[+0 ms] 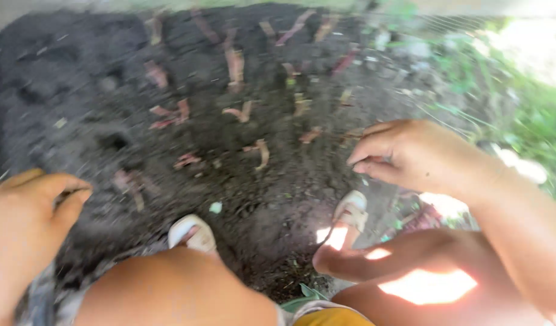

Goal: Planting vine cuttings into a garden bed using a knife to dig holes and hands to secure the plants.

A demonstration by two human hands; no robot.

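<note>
I judge the step as planting cuttings in the soil [97, 102]. My right hand [411, 157] hovers over the bed, fingertips pinched together on something too small to identify. My left hand [30, 211] is loosely curled, thumb to forefinger; contents cannot be told. Reddish cuttings [236, 66] stand in rows ahead. Next placement calls for an unfilled spot.

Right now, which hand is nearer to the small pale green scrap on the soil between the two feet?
Right. The right hand hovers up and to the right of the pale green scrap; the left hand is a bit farther, at the left edge.
</note>
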